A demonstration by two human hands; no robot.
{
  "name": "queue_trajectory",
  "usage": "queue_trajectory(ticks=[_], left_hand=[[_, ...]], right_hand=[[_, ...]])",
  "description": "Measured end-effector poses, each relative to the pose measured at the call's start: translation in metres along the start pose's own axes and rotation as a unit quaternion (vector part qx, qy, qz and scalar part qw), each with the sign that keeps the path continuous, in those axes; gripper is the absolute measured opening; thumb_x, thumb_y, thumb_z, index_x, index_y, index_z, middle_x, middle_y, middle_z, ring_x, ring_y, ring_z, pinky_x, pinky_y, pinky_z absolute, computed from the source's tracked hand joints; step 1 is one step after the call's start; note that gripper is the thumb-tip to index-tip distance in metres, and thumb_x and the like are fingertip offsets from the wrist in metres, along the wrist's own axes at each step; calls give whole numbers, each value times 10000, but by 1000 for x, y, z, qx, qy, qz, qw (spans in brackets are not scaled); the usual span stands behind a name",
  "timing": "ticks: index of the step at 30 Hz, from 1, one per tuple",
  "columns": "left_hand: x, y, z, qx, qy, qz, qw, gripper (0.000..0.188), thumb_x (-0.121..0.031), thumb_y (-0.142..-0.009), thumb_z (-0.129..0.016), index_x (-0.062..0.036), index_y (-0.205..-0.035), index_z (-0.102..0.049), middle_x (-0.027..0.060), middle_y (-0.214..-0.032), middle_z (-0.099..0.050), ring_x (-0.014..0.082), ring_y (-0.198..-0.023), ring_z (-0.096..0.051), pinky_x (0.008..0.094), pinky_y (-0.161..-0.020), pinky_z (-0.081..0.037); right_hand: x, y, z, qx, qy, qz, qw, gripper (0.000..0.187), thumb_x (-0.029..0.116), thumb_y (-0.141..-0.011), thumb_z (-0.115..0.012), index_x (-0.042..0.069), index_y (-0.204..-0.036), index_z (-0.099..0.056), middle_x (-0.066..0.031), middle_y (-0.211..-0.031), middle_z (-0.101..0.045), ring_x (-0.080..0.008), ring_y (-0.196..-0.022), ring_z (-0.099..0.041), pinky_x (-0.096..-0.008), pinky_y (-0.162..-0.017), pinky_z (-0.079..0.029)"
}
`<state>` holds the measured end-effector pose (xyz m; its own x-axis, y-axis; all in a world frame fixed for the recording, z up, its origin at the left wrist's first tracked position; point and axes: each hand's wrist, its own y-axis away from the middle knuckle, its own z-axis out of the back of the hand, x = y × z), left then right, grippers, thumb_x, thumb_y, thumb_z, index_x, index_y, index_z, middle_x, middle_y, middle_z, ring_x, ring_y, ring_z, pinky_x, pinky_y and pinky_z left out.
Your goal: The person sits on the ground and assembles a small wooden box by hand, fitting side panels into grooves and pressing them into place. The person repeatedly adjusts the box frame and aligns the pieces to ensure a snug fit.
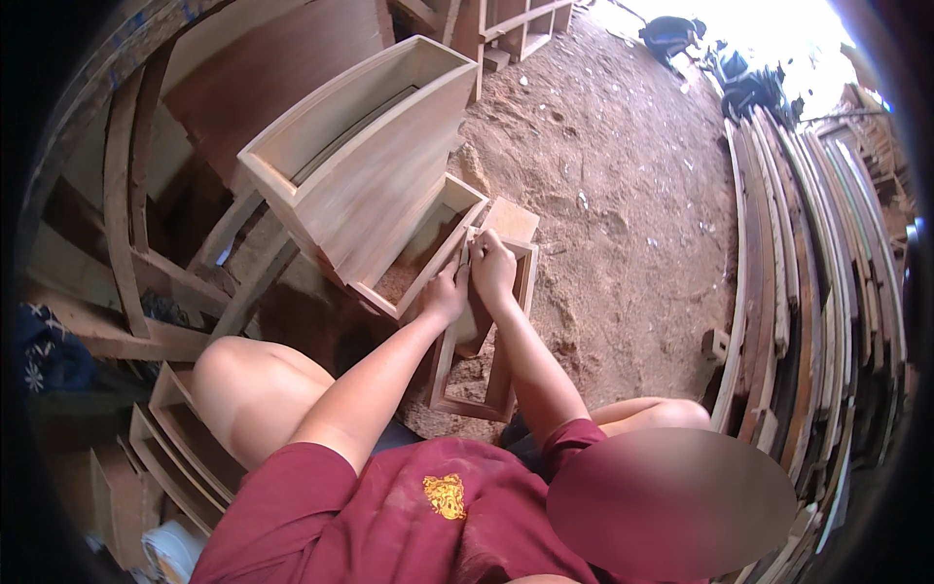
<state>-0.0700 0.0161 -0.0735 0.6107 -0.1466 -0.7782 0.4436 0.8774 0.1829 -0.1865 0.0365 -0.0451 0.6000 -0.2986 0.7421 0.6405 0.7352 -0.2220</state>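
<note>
A narrow rectangular wooden frame [474,406] lies between my knees, its far end raised on or beside a pale wood block [512,220]. At its far left corner both of my hands meet. My left hand [445,296] is closed around a slim thing, pointing up toward the corner; its kind does not show. My right hand [494,267] is curled tight just beside it, over the frame's far end, and whatever its fingers pinch is hidden. Touching the frame on the left is an open wooden drawer box [387,304] lying on the ground.
A larger wooden drawer unit [375,180] stands upright at the left. Behind it are rough timber supports [122,195] and a brown panel [282,88]. Sandy, dusty ground [623,263] stretches to the right, up to stacked long boards [793,263]. Dark bundles [671,37] lie far off.
</note>
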Motion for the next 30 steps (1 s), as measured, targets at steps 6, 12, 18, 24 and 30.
queue_trajectory(ticks=[6,12,18,24,30], left_hand=[[11,-8,-9,17,-29,20,999,537,-518,-997,-396,-223,-1426,-529,235,-1111,-693,443,-1035,-655,535,-938,-501],[-8,4,1,-9,-12,21,1000,530,-517,-996,-393,-252,-1437,-522,217,-1071,-709,417,-1013,-670,515,-914,-521],[-8,4,2,6,-9,27,1000,535,-511,-997,-395,-262,-1461,-491,214,-1060,-713,426,-990,-671,520,-913,-518],[-15,8,10,20,-19,28,999,540,-511,-999,-389,-276,-1479,-464,223,-1048,-712,424,-974,-675,525,-909,-519],[-10,4,8,18,-34,28,999,523,-501,-1007,-379,-262,-1458,-493,224,-1054,-710,424,-1002,-667,530,-927,-508]], right_hand=[[12,-20,-1,-1,37,8,999,261,268,-895,-683,40,-1009,-628,-221,-831,-682,-416,-828,-662,-486,-738,-505],[-9,-9,4,-55,-42,-55,996,257,264,-899,-698,37,-998,-631,-202,-835,-695,-358,-780,-680,-441,-708,-511],[-16,-9,4,-23,-55,18,998,174,193,-914,-658,55,-1021,-667,-202,-861,-709,-373,-812,-687,-441,-737,-524],[-10,-6,-3,-58,-34,48,997,157,192,-921,-647,74,-1020,-677,-202,-898,-710,-402,-849,-682,-444,-748,-522],[-5,-18,-3,-65,-9,95,993,163,202,-932,-634,69,-1019,-669,-206,-874,-702,-412,-821,-673,-459,-734,-516]])
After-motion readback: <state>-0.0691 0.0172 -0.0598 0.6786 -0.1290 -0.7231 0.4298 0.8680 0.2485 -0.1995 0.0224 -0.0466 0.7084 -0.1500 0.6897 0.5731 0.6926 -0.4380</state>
